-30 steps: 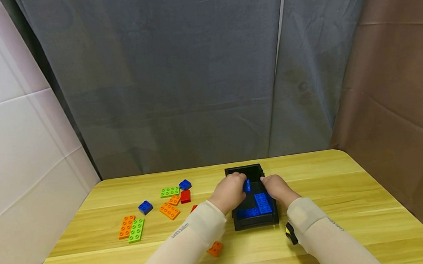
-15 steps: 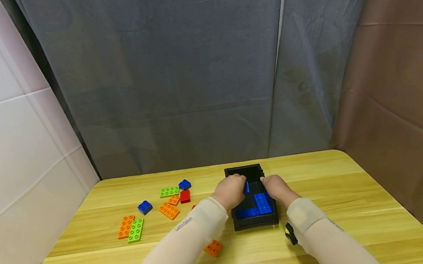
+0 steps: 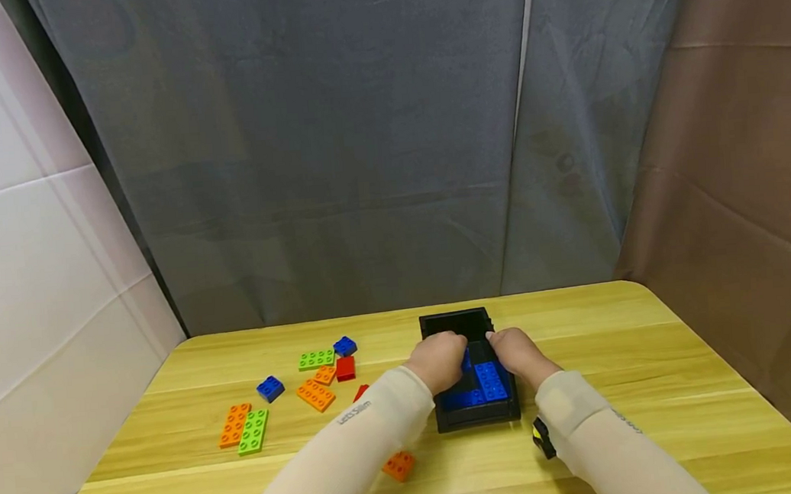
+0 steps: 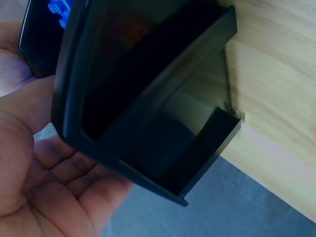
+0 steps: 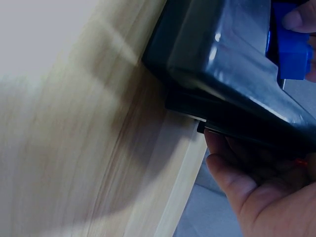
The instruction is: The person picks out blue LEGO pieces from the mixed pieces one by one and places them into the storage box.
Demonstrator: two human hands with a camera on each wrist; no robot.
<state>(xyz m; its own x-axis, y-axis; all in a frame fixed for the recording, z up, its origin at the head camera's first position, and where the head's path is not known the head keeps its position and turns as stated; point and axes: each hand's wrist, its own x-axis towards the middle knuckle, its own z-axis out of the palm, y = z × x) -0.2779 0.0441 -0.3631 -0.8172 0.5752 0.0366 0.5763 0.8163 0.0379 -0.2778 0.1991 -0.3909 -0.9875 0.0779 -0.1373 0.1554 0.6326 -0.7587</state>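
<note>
A black tray (image 3: 479,419) stands on the table in the head view, with several blue toy bricks (image 3: 491,382) inside it. My left hand (image 3: 438,360) reaches over the tray's left side, its fingertips hidden from above. In the right wrist view, that hand's thumb pinches a blue brick (image 5: 292,49) above the tray's wall. My right hand (image 3: 519,355) grips the tray's right edge, thumb at the rim and fingers (image 5: 232,173) curled below it. The left wrist view shows the tray's dark side wall (image 4: 59,108) close up, beside the left palm (image 4: 24,173).
Left of the tray lie several loose bricks: an orange brick (image 3: 315,395), a green brick (image 3: 253,431), a red brick (image 3: 345,368) and a blue brick (image 3: 271,388). Another orange brick (image 3: 399,465) lies beside the left sleeve (image 3: 341,450). A grey curtain (image 3: 335,167) hangs behind the table.
My left hand has shifted slightly right and toward me inside the tray, covering more of the blue brick there. My right hand and the tray stay in place.
</note>
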